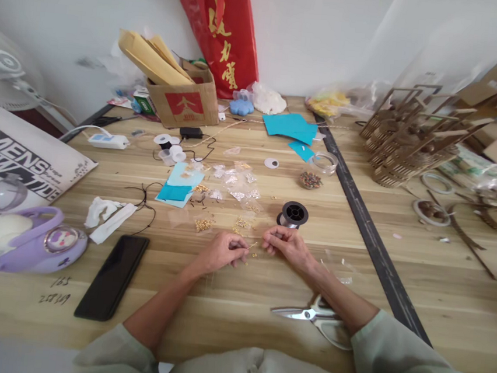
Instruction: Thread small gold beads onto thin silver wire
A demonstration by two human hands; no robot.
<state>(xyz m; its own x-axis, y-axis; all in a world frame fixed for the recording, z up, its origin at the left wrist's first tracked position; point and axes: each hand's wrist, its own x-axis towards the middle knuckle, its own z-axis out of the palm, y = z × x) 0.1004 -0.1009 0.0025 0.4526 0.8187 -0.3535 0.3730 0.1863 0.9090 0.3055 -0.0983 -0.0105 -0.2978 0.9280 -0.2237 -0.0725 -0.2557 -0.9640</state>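
My left hand (227, 249) is closed in a pinch above the table, with a short row of tiny gold beads (252, 246) at its fingertips. Just to the right, my right hand (285, 244) also pinches, its fingertips close to those beads; what it holds is too fine to make out. A black spool (294, 214) of thin line stands right behind my right hand. Loose gold beads lie in small heaps beyond my left hand, one heap (203, 224) to its left. Scissors (313, 315) with white handles rest partly under my right forearm.
A black phone (112, 277) and a purple-and-white object (45, 243) lie at left. Blue sheets (177, 185) and small clear bags (235, 182) spread behind my hands. A dish of mixed beads (310, 180) sits farther back. Brown woven baskets (400, 134) stand beyond the dark strip at right.
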